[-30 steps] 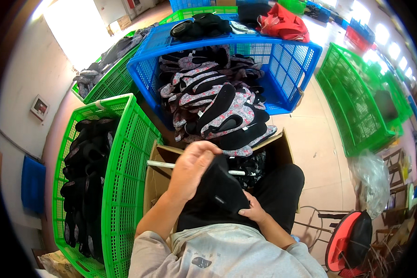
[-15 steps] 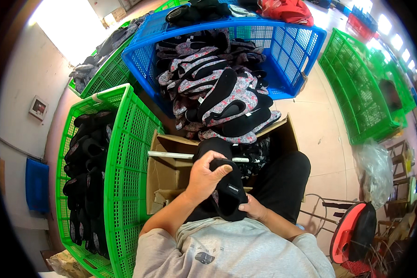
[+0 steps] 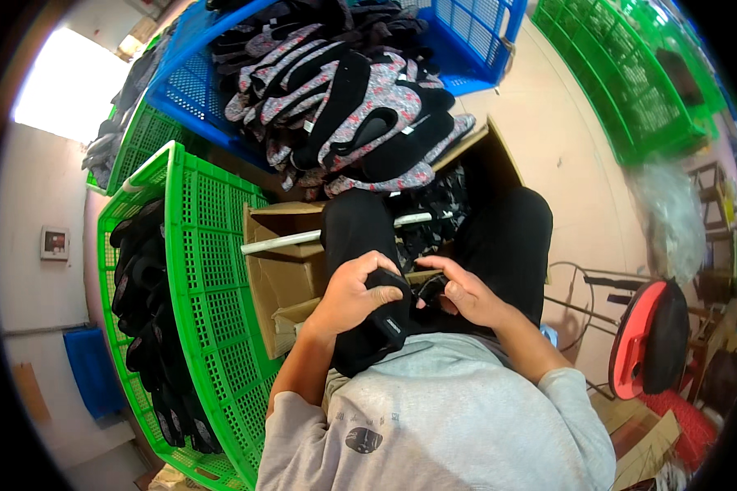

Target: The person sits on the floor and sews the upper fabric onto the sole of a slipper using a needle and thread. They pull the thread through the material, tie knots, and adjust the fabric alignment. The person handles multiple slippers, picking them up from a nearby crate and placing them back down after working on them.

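Standing at the left edge, a green crate [image 3: 213, 270] held black slippers [image 3: 143, 278]. Beside it, over the cardboard box [image 3: 282, 270], the left hand [image 3: 354, 295] gripped a black slipper [image 3: 377, 327] with curled fingers; the right hand [image 3: 458, 295] pinched its far end.

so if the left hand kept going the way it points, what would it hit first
The left hand points up-right in the picture, gripping a black slipper. Straight on, it would probably meet the right hand first, then the black knee. Depth is hard to judge from this view.
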The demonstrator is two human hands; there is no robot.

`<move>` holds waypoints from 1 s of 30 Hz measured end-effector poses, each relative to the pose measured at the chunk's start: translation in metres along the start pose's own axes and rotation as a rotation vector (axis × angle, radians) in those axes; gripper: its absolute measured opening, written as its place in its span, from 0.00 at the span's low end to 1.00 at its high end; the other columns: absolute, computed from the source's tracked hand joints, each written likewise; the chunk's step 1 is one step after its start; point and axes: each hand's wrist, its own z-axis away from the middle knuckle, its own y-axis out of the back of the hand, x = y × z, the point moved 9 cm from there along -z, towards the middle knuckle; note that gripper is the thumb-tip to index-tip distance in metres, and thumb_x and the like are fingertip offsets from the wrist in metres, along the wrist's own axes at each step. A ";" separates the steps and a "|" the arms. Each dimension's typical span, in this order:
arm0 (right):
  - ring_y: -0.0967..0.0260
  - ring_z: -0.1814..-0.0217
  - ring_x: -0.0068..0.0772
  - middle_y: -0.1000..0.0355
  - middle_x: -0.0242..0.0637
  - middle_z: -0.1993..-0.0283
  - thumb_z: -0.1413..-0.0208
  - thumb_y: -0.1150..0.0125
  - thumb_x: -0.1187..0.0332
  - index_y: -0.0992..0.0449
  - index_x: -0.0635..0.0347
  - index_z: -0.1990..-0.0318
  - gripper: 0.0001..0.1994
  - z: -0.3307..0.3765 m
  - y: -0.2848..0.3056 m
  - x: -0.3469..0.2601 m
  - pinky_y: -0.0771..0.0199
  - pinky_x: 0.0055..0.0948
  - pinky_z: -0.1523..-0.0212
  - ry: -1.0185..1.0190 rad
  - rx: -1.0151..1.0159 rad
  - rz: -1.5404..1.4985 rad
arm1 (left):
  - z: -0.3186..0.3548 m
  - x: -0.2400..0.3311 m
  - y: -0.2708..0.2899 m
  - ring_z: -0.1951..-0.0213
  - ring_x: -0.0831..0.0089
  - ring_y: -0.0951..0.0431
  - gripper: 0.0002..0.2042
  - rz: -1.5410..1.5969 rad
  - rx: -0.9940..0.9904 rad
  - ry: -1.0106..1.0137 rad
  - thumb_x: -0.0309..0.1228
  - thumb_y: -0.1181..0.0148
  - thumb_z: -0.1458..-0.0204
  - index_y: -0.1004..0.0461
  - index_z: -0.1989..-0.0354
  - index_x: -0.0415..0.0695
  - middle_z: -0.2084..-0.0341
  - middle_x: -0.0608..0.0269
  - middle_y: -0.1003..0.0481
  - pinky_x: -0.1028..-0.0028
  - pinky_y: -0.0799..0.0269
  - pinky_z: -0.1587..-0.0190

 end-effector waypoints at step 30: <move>0.23 0.60 0.39 0.23 0.40 0.60 0.37 0.43 0.60 0.27 0.61 0.52 0.14 -0.018 0.007 -0.039 0.25 0.32 0.58 0.180 0.002 0.484 | -0.011 -0.035 -0.022 0.58 0.75 0.30 0.24 0.323 -0.096 0.035 0.39 0.23 0.58 0.29 0.59 0.42 0.64 0.66 0.28 0.75 0.34 0.52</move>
